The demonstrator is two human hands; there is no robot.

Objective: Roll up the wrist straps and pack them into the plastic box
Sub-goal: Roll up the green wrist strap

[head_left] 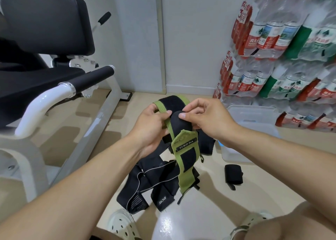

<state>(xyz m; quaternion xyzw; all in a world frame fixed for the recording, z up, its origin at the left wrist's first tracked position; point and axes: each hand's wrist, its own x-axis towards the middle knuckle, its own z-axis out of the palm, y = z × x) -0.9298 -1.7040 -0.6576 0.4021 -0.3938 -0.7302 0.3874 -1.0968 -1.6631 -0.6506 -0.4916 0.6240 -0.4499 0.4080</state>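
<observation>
I hold a green and black wrist strap (185, 149) up in front of me. My left hand (152, 129) grips its green edge from the left. My right hand (205, 118) pinches the black folded end at the top. The strap's tail hangs down over a pile of black straps (145, 185) on the floor. A rolled black strap (233, 174) lies on the floor to the right. The clear plastic box (254, 116) stands open on the floor beyond my right wrist.
A weight bench with white frame and black pads (54, 87) fills the left side. Shrink-wrapped packs of water bottles (283, 54) are stacked at the right wall. My feet in pale clogs (123, 225) are at the bottom edge.
</observation>
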